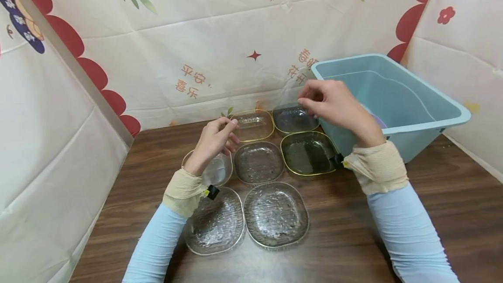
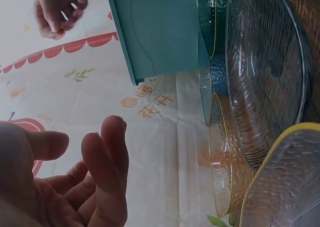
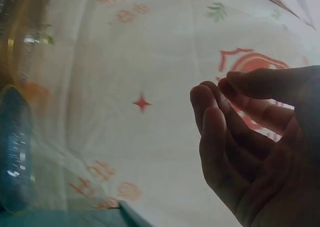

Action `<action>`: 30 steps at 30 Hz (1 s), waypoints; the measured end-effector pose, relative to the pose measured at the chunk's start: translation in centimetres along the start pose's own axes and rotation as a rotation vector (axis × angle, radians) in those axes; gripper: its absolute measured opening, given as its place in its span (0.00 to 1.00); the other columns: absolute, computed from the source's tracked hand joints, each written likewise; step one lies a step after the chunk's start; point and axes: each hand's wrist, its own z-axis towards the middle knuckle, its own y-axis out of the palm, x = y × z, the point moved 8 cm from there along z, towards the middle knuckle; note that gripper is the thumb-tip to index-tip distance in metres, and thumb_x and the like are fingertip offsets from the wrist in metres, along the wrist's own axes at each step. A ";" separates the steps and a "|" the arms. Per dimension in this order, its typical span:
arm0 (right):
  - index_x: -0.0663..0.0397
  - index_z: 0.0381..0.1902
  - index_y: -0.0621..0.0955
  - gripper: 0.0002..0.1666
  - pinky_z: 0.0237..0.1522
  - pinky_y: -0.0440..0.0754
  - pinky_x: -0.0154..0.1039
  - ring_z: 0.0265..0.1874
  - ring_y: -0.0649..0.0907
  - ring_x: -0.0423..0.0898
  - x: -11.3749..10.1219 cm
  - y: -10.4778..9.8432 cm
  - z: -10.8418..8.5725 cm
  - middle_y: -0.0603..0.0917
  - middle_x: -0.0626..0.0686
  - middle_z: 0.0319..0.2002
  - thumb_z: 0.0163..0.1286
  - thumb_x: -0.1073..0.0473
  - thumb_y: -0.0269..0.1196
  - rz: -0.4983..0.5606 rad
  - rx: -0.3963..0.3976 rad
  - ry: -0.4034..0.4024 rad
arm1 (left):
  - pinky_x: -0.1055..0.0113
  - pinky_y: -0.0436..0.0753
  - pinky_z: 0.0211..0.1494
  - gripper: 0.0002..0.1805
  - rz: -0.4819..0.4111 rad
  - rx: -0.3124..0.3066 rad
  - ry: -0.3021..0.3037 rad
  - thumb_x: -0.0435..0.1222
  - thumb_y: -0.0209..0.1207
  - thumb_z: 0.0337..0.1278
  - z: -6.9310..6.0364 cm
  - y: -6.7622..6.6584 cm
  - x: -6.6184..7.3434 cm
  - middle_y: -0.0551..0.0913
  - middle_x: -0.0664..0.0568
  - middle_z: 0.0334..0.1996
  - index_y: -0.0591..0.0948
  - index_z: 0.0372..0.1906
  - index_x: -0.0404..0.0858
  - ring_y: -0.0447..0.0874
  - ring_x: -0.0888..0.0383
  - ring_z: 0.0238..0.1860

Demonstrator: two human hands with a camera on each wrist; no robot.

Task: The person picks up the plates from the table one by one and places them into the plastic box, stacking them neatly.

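My left hand hovers over a clear gold-rimmed dish, its fingers loosely bent with nothing between them. Higher up, my right hand hangs in front of the blue bin and above a blue glass dish. Its fingers are loosely curled, and I see nothing held in them. Around these lie an amber dish, a dark green gold-rimmed dish and a purplish-grey dish. Two clear ribbed plates sit side by side nearest me.
The deep bin stands at the back right, with something purple partly showing at its near side. A printed white cloth hangs behind and on both sides of the brown wooden table. The dishes sit close together, several nearly touching.
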 end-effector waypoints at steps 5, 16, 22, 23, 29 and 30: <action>0.55 0.38 0.85 0.03 0.24 0.83 0.33 0.23 0.85 0.42 1.3 2.2 0.3 0.88 0.53 0.27 0.74 0.63 0.64 0.003 -0.049 0.013 | 0.48 0.91 0.28 0.21 0.032 -0.010 0.008 0.52 0.52 0.78 0.2 0.3 0.3 0.90 0.32 0.35 0.81 0.49 0.39 0.89 0.32 0.29; 0.52 0.39 0.85 0.04 0.31 0.85 0.38 0.25 0.89 0.48 2.2 4.3 0.6 0.88 0.52 0.29 0.75 0.60 0.63 -0.036 -0.106 -0.002 | 0.48 0.91 0.27 0.19 0.074 -0.018 0.023 0.51 0.53 0.78 -0.3 0.8 0.4 0.90 0.32 0.36 0.82 0.48 0.39 0.90 0.36 0.27; 0.52 0.39 0.85 0.05 0.31 0.84 0.39 0.25 0.88 0.47 2.0 4.4 0.6 0.89 0.53 0.30 0.76 0.59 0.62 -0.037 -0.124 -0.010 | 0.51 0.92 0.29 0.20 0.143 0.027 0.021 0.51 0.53 0.78 -0.4 -0.8 0.2 0.91 0.37 0.35 0.82 0.51 0.39 0.91 0.45 0.25; 0.52 0.39 0.85 0.06 0.31 0.84 0.38 0.25 0.88 0.46 2.0 4.4 0.5 0.89 0.54 0.30 0.76 0.59 0.62 -0.038 -0.129 -0.012 | 0.52 0.92 0.30 0.20 0.178 0.044 0.017 0.52 0.53 0.77 -0.5 -1.3 0.2 0.92 0.38 0.36 0.82 0.52 0.39 0.92 0.45 0.26; 0.53 0.40 0.85 0.06 0.28 0.83 0.38 0.24 0.87 0.43 2.0 3.9 0.2 0.89 0.53 0.30 0.77 0.59 0.62 -0.034 -0.146 -0.001 | 0.47 0.86 0.53 0.27 0.539 0.158 -0.050 0.58 0.54 0.73 -0.5 -4.7 -1.0 0.89 0.43 0.53 0.80 0.61 0.43 0.89 0.43 0.50; 0.53 0.40 0.85 0.06 0.28 0.84 0.38 0.23 0.87 0.43 2.0 3.8 0.2 0.88 0.53 0.30 0.77 0.59 0.61 -0.031 -0.148 0.004 | 0.44 0.84 0.56 0.29 0.584 0.163 -0.071 0.58 0.54 0.72 -0.5 -5.2 -1.4 0.86 0.42 0.57 0.79 0.64 0.42 0.86 0.41 0.55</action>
